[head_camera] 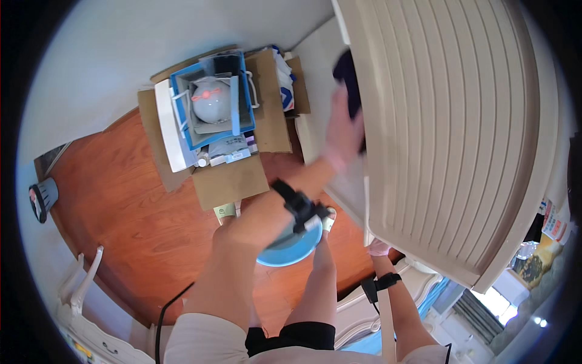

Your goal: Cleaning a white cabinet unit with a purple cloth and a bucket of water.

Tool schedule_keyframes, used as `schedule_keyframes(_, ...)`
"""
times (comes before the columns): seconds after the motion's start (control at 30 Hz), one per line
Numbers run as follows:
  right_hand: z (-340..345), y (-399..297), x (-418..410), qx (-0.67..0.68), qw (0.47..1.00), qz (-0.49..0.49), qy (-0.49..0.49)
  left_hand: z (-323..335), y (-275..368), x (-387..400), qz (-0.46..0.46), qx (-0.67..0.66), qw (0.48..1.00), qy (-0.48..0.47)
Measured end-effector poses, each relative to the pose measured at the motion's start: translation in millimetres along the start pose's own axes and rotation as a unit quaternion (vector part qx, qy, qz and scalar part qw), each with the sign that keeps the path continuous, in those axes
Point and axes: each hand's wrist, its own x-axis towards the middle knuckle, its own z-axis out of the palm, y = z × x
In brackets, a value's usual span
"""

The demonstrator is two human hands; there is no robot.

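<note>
My left hand [344, 129], in a thin pinkish glove and blurred, reaches up to the side of a cream slatted door [450, 127]. It presses a dark cloth [346, 77] there, and the door hides part of both. Low on the right, my right hand [379, 248], also gloved, is at the door's bottom corner; its fingers are partly hidden and seem to grip the edge. Behind the door shows a pale panel [318, 59]. A blue basin [291, 257] stands on the floor between my feet, partly covered by my left forearm.
An open cardboard box [232, 182] holds a blue gift bag [213, 141] with a round white object [212, 102] inside, plus small packages. A waste bin [44, 195] stands at the left wall. White carved furniture [97, 336] is lower left, and a cream bed frame [359, 314] lower right.
</note>
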Motion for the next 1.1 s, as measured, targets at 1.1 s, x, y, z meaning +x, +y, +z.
schedule_keyframes(1.1,10,-37,43,0.214,0.974,-0.077,0.02,-2,-186,-193,-0.242,0.19,0.951,0.036)
